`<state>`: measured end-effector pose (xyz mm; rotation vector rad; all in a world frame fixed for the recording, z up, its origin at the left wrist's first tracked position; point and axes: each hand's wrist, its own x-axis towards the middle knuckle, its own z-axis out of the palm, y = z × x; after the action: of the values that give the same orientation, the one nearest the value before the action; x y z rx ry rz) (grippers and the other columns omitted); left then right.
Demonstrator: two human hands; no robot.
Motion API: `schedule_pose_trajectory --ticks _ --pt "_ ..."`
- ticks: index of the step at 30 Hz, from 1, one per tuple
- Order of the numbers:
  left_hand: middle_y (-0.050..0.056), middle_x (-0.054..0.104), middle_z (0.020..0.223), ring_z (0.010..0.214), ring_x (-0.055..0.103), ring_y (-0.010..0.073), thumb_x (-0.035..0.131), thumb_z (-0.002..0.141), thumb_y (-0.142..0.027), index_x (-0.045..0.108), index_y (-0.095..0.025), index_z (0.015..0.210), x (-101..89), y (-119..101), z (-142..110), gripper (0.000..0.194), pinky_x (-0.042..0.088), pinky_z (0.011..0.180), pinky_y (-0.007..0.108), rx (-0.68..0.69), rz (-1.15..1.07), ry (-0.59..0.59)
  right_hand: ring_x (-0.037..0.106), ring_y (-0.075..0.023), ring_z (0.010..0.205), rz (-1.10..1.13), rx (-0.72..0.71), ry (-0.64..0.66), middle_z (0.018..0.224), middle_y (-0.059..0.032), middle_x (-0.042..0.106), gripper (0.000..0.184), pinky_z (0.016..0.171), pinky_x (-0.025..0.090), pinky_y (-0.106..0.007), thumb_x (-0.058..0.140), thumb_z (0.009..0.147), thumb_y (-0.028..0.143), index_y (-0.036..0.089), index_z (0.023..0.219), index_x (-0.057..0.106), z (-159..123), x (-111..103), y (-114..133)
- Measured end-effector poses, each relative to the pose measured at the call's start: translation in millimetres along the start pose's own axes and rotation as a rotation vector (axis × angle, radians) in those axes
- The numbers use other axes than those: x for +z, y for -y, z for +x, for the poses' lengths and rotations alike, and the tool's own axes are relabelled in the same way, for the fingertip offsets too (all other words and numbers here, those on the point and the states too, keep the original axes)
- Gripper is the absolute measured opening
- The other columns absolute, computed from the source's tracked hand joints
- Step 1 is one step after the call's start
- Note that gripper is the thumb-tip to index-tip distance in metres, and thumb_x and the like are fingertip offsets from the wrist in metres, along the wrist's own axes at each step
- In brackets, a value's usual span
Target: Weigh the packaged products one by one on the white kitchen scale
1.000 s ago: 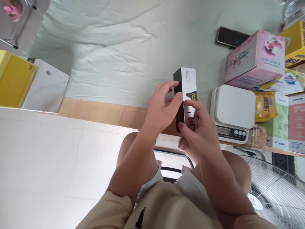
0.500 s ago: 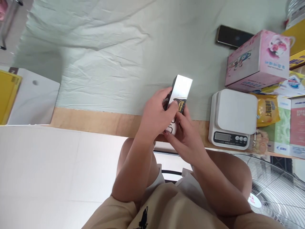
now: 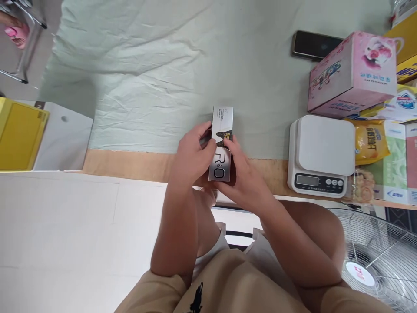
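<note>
Between my two hands is a slim silver and black toothpaste box (image 3: pixel 221 163), its long side pointing away from me and its printed face up. "R&O" shows at the near end, with "Bamboo Charcoal" lettering partly under my fingers. My left hand (image 3: pixel 194 153) grips the box's left side, thumb on the upper face. On the right side, my right hand (image 3: pixel 245 174) holds it, with one finger on top and the thumb by the near end. The box is at the table's front edge; whether it rests on the surface I cannot tell.
To the right stand a white digital scale (image 3: pixel 325 145), a pink box (image 3: pixel 355 76) and a dark phone (image 3: pixel 314 45). Snack packs (image 3: pixel 371 141) lie beyond the scale. Yellow and white boxes (image 3: pixel 63 134) sit at left. A fan (image 3: pixel 374 256) is at lower right.
The toothpaste box has shifted left and turned from a slant to nearly straight, so more of its printed face shows. Both hands moved left with it.
</note>
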<state>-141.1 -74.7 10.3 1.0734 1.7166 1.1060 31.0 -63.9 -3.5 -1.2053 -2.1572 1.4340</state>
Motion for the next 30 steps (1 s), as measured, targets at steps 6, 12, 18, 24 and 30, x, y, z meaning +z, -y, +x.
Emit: schedule_pose_trajectory --ticks 6,12,18,24,30 --pt "0.004 0.077 0.135 0.133 0.07 0.0316 0.058 0.091 -0.016 0.075 -0.029 0.129 -4.2 -1.8 0.5 0.043 0.055 0.119 0.058 -0.041 -0.009 0.043 0.042 -0.0345 0.161 -0.071 -0.038 -0.007 0.172 -0.0121 0.045 0.093 0.129 0.041 -0.062 0.074 0.08 0.03 0.029 0.164 0.033 -1.3 -9.9 -5.9" --pt "0.003 0.077 0.135 0.129 0.07 0.0307 0.055 0.095 -0.016 0.074 -0.029 0.132 -3.0 -3.6 2.0 0.043 0.055 0.116 0.057 -0.081 0.02 0.022 0.053 -0.0377 0.152 -0.111 0.009 -0.014 0.165 -0.013 0.054 0.096 0.125 0.043 -0.065 0.077 0.077 0.03 0.029 0.163 0.034 5.0 -11.0 -5.4" --pt "0.002 0.079 0.128 0.124 0.073 0.0283 0.055 0.094 -0.014 0.075 -0.028 0.126 0.4 -6.8 2.6 0.04 0.058 0.112 0.052 -0.105 0.017 -0.015 0.049 -0.0387 0.155 -0.124 0.033 0.009 0.167 -0.0159 0.051 0.098 0.126 0.042 -0.067 0.075 0.078 0.03 0.023 0.165 0.031 5.9 -9.8 -5.6" --pt "0.002 0.08 0.111 0.11 0.078 0.0207 0.067 0.096 -0.014 0.073 -0.023 0.106 18.8 -3.8 7.1 0.015 0.063 0.104 0.042 0.22 -0.285 -0.469 0.046 -0.0365 0.159 -0.065 -0.017 -0.11 0.171 -0.0148 0.046 0.083 0.125 0.048 -0.062 0.071 0.088 0.043 0.023 0.161 0.038 -14.4 -28.1 -0.1" --pt "-0.002 0.073 0.079 0.077 0.073 0.0134 0.071 0.1 -0.022 0.076 -0.023 0.09 62.0 -27.5 -2.7 0.011 0.061 0.075 0.035 0.55 -0.385 -0.385 0.064 -0.0298 0.142 -0.033 -0.17 -0.436 0.157 -0.0099 0.06 0.06 0.116 0.056 -0.056 0.067 0.095 0.035 0.031 0.151 0.048 -60.0 -79.4 -2.4"
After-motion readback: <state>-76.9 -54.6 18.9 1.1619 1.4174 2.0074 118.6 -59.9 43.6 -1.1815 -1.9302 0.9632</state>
